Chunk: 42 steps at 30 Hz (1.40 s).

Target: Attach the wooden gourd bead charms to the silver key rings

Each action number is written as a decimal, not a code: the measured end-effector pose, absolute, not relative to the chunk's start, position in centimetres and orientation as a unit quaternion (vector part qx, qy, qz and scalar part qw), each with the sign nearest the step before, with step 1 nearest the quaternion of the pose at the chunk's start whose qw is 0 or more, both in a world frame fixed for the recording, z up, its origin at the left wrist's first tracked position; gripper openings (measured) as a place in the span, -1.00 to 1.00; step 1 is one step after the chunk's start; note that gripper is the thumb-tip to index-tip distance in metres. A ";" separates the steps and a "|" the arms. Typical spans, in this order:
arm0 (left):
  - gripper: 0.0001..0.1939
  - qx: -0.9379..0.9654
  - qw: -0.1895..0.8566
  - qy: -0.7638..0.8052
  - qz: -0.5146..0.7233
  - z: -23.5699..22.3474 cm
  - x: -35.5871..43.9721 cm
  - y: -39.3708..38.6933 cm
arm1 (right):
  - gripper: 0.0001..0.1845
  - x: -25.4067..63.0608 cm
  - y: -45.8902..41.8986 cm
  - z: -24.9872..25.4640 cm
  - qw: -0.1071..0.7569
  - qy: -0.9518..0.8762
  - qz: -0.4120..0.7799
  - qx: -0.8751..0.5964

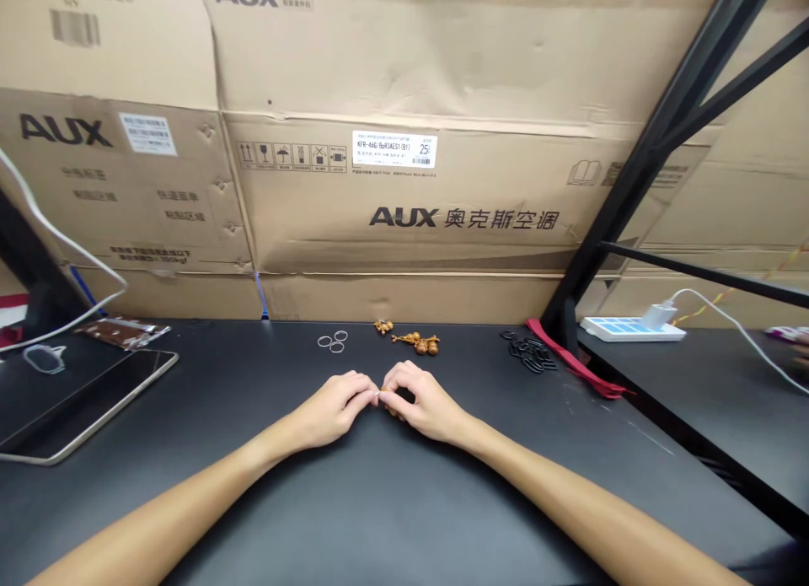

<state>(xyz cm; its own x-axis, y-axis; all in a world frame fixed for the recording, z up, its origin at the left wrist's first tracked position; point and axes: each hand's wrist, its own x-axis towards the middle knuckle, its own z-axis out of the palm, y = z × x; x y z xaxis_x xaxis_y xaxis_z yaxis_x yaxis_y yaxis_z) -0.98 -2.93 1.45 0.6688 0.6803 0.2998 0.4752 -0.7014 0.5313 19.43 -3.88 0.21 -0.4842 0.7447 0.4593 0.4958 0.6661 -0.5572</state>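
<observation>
The left hand (334,407) and right hand (422,402) meet tip to tip, both pinched closed on a small pale bit (380,393) lying sideways between them

Small pale sliver (380,393), possibly thin metal, too small to tell exactly: pinched at tip between fingertips of left hand (334,407) and right hand (420,400), hands meeting at centre. Small brown rounded bead (395,412), apparently wooden, held under right hand's curled fingers, mostly hidden, just beside pale sliver.
</observation>
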 end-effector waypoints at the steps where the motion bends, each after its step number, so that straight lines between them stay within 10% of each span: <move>1: -0.67 0.888 0.215 0.326 0.244 1.5 -1.0 -2.9 | -0.78 19.4 -3.9 0.2 0.350 -0.843 0.178 -0.367; 42: -0.83 0.879 0.248 0.307 0.268 1.2 -1.4 -2.5 | -0.89 19.6 -3.9 0.0 0.349 -0.847 0.126 -0.381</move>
